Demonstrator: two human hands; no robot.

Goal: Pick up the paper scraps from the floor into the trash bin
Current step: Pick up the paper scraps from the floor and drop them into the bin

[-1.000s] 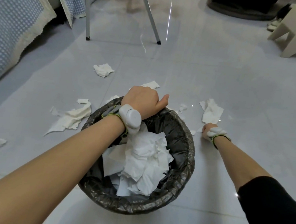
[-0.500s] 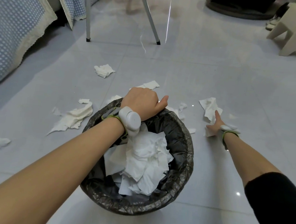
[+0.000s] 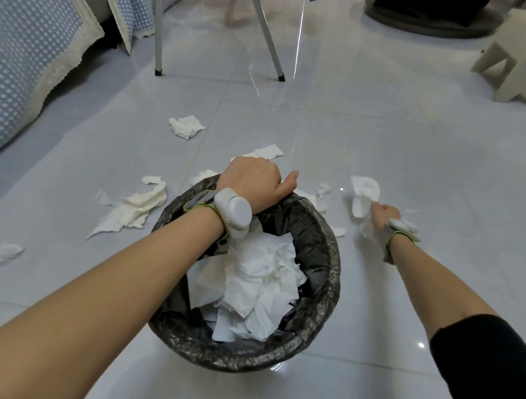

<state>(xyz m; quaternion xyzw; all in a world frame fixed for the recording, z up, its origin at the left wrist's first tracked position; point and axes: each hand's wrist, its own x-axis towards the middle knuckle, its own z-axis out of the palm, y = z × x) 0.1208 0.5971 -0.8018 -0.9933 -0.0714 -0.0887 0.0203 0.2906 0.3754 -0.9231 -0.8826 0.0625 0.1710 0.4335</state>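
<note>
Gripping the bin [image 3: 333, 244] rim with curled left hand [image 3: 253, 183]; pinching a paper scrap [image 3: 363, 194], right of bin, inside clenched right hand [image 3: 384, 213]

Black-lined bin [image 3: 328, 266] upright w/ crumpled white scraps [image 3: 262, 280] inside; more on floor [image 3: 384, 139].

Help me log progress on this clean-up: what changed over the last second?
The right hand reached forward to the large paper scrap right of the trash bin, then curled its fingers round it and now grips it, bunched. The left hand still holds the bin's rim; the bin and the scraps on the left lie as before.
</note>
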